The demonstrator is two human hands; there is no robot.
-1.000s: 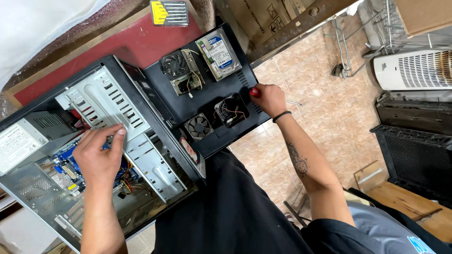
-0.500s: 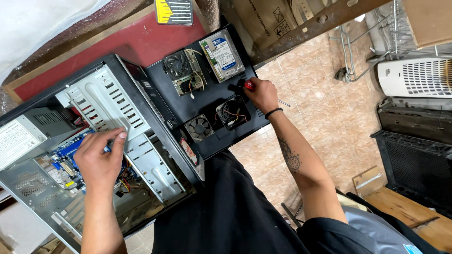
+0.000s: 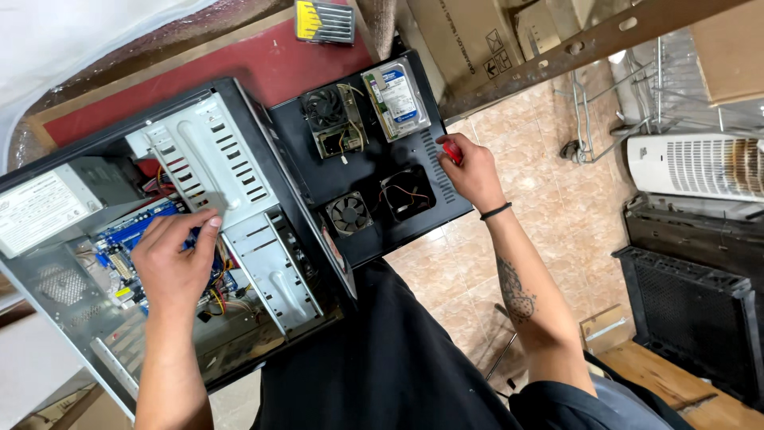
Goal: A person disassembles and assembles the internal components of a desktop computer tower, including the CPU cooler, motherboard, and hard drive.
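At the left of the frame the open computer case [image 3: 119,263] lies on its side, its grey power supply [image 3: 56,203] at the far left and the blue motherboard [image 3: 131,239] showing beneath. The left hand [image 3: 175,267] sits inside it, fingers curled down over the board just beside the pale drive cage [image 3: 231,191]; a second ago it lay lower and nearer the cage with something thin between the fingers, and whether it grips anything now I cannot tell, since the palm hides it. In the middle of the frame the black side panel [image 3: 370,163] lies flat, bearing a cooler fan [image 3: 326,111], a hard drive [image 3: 394,99] and a small fan [image 3: 348,213]. At the panel's right edge the right hand [image 3: 473,171] is clenched on a red-handled screwdriver [image 3: 452,151]; it has slid slightly inward over the panel since a second ago. So the work has barely advanced: both hands only resettled
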